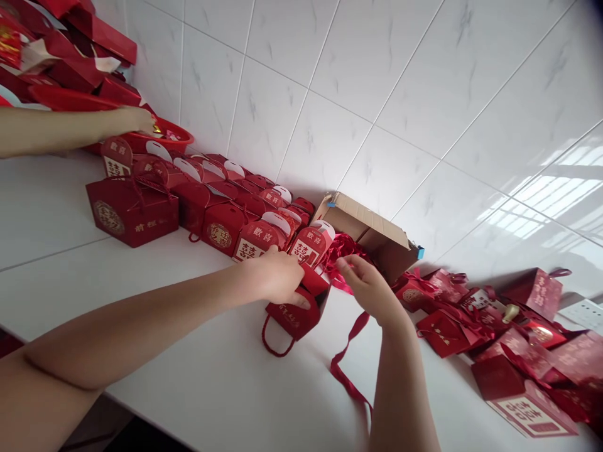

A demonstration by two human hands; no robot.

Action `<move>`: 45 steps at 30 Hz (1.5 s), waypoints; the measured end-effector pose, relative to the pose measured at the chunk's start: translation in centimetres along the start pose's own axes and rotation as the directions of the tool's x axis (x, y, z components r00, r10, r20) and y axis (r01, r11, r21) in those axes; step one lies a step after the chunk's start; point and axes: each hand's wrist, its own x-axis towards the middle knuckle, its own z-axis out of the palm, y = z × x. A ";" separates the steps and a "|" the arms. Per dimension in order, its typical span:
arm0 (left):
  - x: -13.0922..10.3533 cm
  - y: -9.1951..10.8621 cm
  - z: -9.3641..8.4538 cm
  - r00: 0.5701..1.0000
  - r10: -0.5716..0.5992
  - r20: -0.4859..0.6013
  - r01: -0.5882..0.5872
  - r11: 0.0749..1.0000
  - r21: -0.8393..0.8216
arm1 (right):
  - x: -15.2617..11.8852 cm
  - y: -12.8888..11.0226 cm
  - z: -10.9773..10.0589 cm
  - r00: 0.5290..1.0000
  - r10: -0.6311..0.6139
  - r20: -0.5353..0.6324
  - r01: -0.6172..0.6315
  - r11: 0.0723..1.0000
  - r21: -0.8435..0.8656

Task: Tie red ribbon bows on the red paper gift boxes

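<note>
My left hand (277,277) is closed on a small dark red gift box (298,317), its thumb lying across the top. The box is tilted on the white table, and its twisted rope handle (277,351) hangs toward me. To its right, my right hand (363,282) has its fingers curled in beside a heap of shiny red ribbon (346,246). What those fingers hold, if anything, is hidden. A loose red ribbon (346,364) trails down the table from beneath this hand. Just behind my left hand stand red boxes with rounded white-lined tops (315,242).
Rows of red boxes (221,229) line the wall to the left. Another person's hand (136,119) reaches into a red basin (181,133). An open cardboard box (384,223) leans by the tiled wall. Ribboned boxes (452,329) crowd the right, near a white power strip (581,312).
</note>
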 end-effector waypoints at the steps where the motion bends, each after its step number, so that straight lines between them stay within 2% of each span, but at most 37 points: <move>1: 0.0 0.4 0.2 1.000 -0.001 0.005 0.001 0.998 0.055 | 0.1 0.2 -0.1 0.998 0.008 -0.063 -0.006 1.000 0.023; 3: 0.0 1.0 0.7 1.000 -0.005 -0.022 0.009 0.988 0.154 | 0.2 0.7 -0.4 0.993 0.056 -0.104 -0.052 0.998 0.043; 6: 0.1 1.4 1.2 0.989 0.013 -0.149 0.018 0.978 0.208 | 0.2 1.1 -1.0 0.984 0.162 -0.077 -0.163 0.987 -0.004; 10: 0.5 1.2 1.3 0.947 0.097 -0.307 -0.046 0.985 0.167 | 0.0 1.4 -1.5 0.981 0.194 -0.028 -0.196 0.978 -0.066; 12: 0.7 1.1 1.2 0.930 0.132 -0.343 -0.099 0.989 0.112 | 0.0 1.4 -1.5 0.980 0.200 0.024 -0.198 0.978 -0.067; 15: 1.2 1.1 1.4 0.921 0.167 -0.351 -0.163 0.986 0.041 | -0.1 1.3 -1.4 0.977 0.194 0.086 -0.189 0.980 -0.064; 18: 1.5 1.0 1.6 0.919 0.170 -0.355 -0.179 0.984 0.008 | -0.2 1.0 -1.2 0.976 0.186 0.115 -0.175 0.979 -0.101; 27: 1.7 0.9 2.0 0.918 0.172 -0.358 -0.185 0.983 -0.001 | -0.3 1.1 -1.2 0.972 0.200 0.120 -0.177 0.968 -0.178; 32: 1.8 0.9 2.1 0.917 0.179 -0.358 -0.191 0.982 0.003 | -0.5 1.3 -1.7 0.982 0.150 0.116 -0.134 0.982 -0.136; 36: 1.9 0.9 2.2 0.917 0.168 -0.362 -0.180 0.984 0.000 | -0.5 0.9 -1.6 0.974 0.178 0.138 -0.154 0.974 -0.167; 39: 1.9 1.0 2.2 0.916 0.167 -0.364 -0.182 0.983 -0.006 | -0.4 0.6 -1.3 0.974 0.196 0.112 -0.173 0.968 -0.184; 45: 2.4 1.0 2.4 0.894 0.178 -0.411 -0.200 0.980 -0.010 | 0.0 0.7 -0.7 0.980 0.172 0.102 -0.149 0.968 -0.200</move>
